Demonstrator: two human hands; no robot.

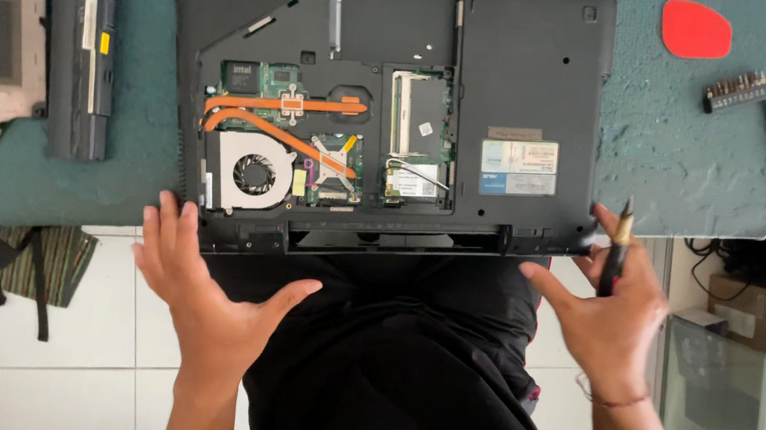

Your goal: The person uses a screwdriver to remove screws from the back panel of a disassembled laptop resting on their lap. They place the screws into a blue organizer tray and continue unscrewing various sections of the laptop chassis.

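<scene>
My left hand [191, 282] is spread flat, fingertips on the near-left corner of the laptop [525, 75]; my right hand [606, 314] pinches a screwdriver [616, 255] upright btwn thumb and fingers, other fingers touching the near-right corner. The laptop lies upside down, center-top of frame, bottom panel off, fan [254, 173] and copper heat pipes [282, 114] exposed. I judge it stiff, fairly heavy, fragile inside: hold the 2 outer edges, not the opening. Long axis runs left-right, hinge edge toward me.
</scene>
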